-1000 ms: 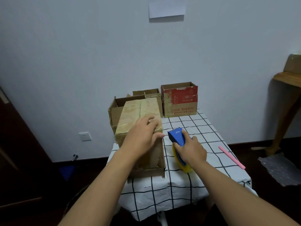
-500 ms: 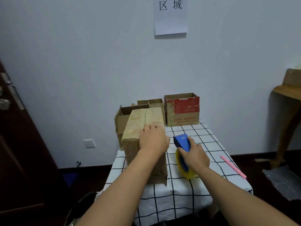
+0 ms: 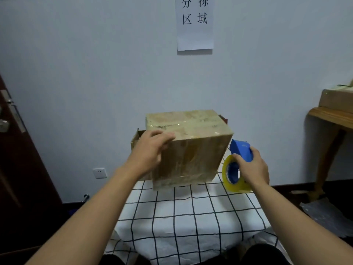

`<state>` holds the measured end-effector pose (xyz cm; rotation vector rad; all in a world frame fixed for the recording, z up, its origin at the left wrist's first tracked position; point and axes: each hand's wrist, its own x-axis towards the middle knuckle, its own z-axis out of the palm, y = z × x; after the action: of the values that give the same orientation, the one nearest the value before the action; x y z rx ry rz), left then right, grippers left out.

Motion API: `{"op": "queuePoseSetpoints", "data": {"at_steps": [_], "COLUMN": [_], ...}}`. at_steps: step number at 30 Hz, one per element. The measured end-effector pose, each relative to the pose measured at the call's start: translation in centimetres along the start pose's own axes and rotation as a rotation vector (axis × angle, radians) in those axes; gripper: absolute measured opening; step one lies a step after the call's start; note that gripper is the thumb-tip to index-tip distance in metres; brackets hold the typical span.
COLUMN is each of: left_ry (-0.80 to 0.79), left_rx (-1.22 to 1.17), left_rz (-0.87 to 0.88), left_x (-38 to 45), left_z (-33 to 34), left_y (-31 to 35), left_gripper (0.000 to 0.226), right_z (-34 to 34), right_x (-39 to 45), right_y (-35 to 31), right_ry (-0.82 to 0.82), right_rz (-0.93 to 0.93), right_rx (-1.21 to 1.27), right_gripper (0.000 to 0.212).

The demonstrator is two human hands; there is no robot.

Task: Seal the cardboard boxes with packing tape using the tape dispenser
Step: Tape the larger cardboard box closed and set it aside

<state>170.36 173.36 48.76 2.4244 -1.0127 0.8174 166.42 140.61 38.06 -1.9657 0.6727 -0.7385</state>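
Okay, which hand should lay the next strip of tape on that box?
Probably the right hand: it already grips the tape dispenser beside the box. The left hand holds the box's left edge, so it is better kept steadying.

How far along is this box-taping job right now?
Done, it seems: the cardboard box already has glossy tape across its top seam. In hand: the left hand grips that box at its left edge; the right hand holds the blue tape dispenser. Left: another box peeks out behind, its state hidden.
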Motion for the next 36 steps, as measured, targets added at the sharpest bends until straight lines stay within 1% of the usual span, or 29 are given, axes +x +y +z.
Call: {"op": "queuePoseSetpoints", "data": {"at_steps": [3,6,8,10,12,14,16,18,20,21,22,23,25,26,27,30,33,36], "left_ry": [-0.106,-0.145,-0.149,-0.167,-0.239,-0.298,-0.25,-0.126,-0.062,-0.074,-0.109,-0.148,-0.188,-0.187,-0.18,-0.158,-0.085,-0.02], "left_rx": [0.042,0.016,0.025,0.089,0.137,0.203,0.23,0.187,0.169,0.189,0.231,0.281,0.358,0.369,0.366,0.324,0.251,0.229], "left_rz": [-0.002,-0.048,-0.101,-0.171,-0.267,-0.312,-0.276,-0.25,-0.3,-0.351,-0.397,-0.422,-0.4,-0.378,-0.356,-0.26,-0.133,-0.036], "left_x": [-0.5,-1.3,-1.9,-2.5,-3.1,-3.2,-2.8,-1.7,-0.2,0.5,1.2,1.6,1.9,1.8,1.6,0.7,0.0,-0.4], "left_z": [0.5,1.5,1.8,2.3,2.8,3.5,5.0,6.9,9.0,9.8,10.4,10.9,11.5,11.6,11.5,10.1,7.5,4.2], "left_y": [-2.2,-3.5,-4.1,-4.3,-3.8,-2.2,0.7,4.7,8.0,9.2,9.9,10.3,10.3,10.1,10.0,9.7,9.3,8.4], "left_gripper": [0.061,0.057,0.051,0.049,0.053,0.063,0.085,0.102,0.111,0.114,0.113,0.106,0.078,0.066,0.06,0.057,0.058,0.055], "right_z": [-0.4,-0.4,-0.1,0.2,0.6,1.1,1.7,2.3,2.9,3.1,3.1,3.1,2.7,2.4,2.1,1.3,0.3,-0.9], "right_x": [0.3,0.5,0.6,0.6,0.7,0.7,0.5,0.3,-0.1,-0.3,-0.6,-0.9,-1.1,-1.1,-1.1,-1.0,-1.0,-1.0], "right_y": [0.6,0.8,1.0,1.0,1.0,0.9,0.8,0.7,0.7,0.8,0.9,1.1,1.4,1.6,1.6,1.3,0.6,0.3], "right_ry": [0.004,-0.011,-0.03,-0.054,-0.072,-0.082,-0.09,-0.102,-0.114,-0.118,-0.122,-0.124,-0.129,-0.13,-0.127,-0.121,-0.13,-0.128], "right_rz": [0.026,0.026,0.022,0.016,0.011,0.002,-0.009,-0.009,-0.01,-0.013,-0.012,-0.008,-0.002,-0.003,-0.007,-0.023,-0.042,-0.053], "right_rx": [-0.039,-0.068,-0.077,-0.082,-0.076,-0.077,-0.08,-0.08,-0.072,-0.072,-0.077,-0.084,-0.101,-0.109,-0.114,-0.093,-0.092,-0.126], "right_gripper": [0.065,0.064,0.064,0.064,0.065,0.066,0.066,0.067,0.067,0.065,0.063,0.062,0.062,0.063,0.064,0.064,0.065,0.065]}}
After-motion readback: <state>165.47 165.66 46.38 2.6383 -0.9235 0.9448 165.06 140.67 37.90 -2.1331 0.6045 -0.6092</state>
